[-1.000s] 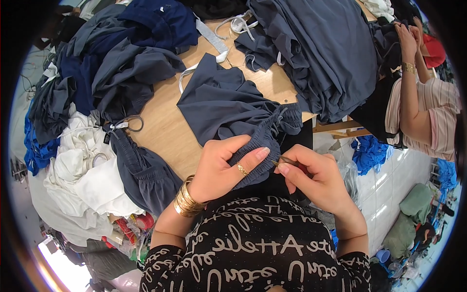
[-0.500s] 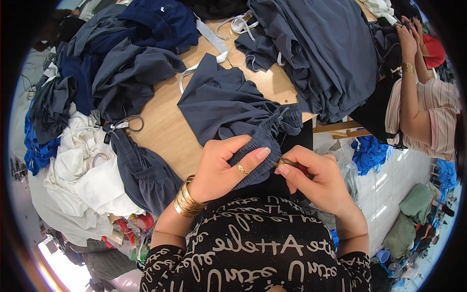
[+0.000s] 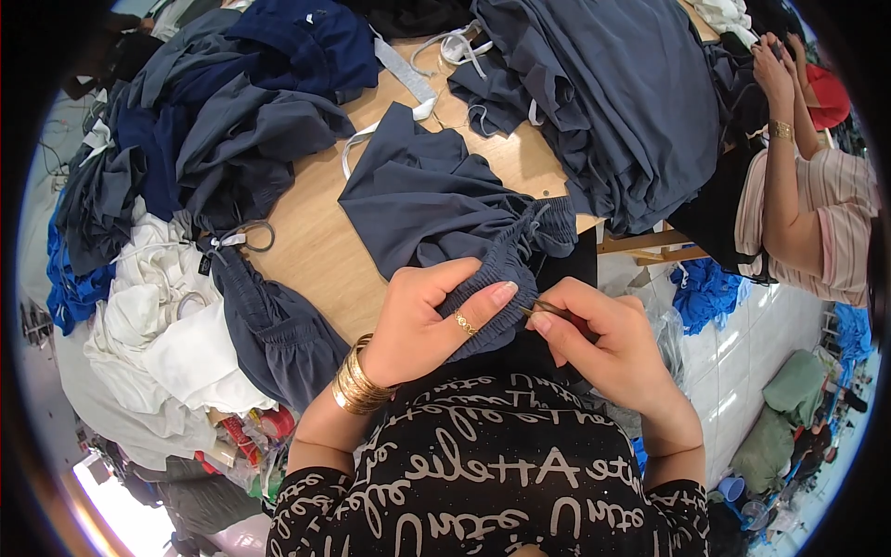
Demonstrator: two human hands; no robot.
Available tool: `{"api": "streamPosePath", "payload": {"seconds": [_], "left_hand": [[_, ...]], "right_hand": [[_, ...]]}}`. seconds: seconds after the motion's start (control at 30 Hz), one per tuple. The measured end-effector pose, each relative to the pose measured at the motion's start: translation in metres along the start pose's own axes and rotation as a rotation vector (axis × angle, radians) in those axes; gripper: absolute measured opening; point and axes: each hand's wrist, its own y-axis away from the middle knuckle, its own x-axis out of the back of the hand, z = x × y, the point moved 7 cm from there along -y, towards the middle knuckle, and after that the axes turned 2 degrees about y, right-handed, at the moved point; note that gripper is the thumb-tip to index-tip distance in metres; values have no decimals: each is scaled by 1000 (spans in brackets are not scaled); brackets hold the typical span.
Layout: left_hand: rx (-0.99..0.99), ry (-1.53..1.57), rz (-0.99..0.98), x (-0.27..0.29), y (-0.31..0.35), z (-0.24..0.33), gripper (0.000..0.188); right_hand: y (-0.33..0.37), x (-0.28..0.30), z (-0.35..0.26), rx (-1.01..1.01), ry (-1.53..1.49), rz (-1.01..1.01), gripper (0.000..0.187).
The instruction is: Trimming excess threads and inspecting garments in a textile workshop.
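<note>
Dark slate-grey trousers or shorts (image 3: 422, 190) lie partly on the table, their gathered elastic waistband (image 3: 492, 320) pulled toward my body. My left hand (image 3: 432, 320) is closed on this waistband, thumb on top. At the band's right edge, my right hand (image 3: 594, 339) pinches a slim brass-coloured pointed tool (image 3: 548, 306). Its tip meets the gathered fabric; the rest is mostly hidden in my palm, so its exact kind cannot be made out. A grey drawstring (image 3: 536, 223) runs along the band above my hands.
Heaps of dark grey and navy garments (image 3: 241, 121) cover the left of the wooden table (image 3: 311, 223). A large grey pile (image 3: 622, 102) lies at the right. White cloth (image 3: 153, 325) hangs at the near left. Another person's arm (image 3: 784, 186) reaches in at the far right.
</note>
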Motion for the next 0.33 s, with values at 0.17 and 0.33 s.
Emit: {"api": "streamPosePath", "payload": {"seconds": [0.17, 0.33], "left_hand": [[1, 5, -1, 0, -1, 1, 16], [-1, 15, -10, 1, -1, -1, 15]], "right_hand": [[-1, 0, 2, 25, 15, 25, 10], [-3, -16, 28, -287, -631, -289, 7]]}}
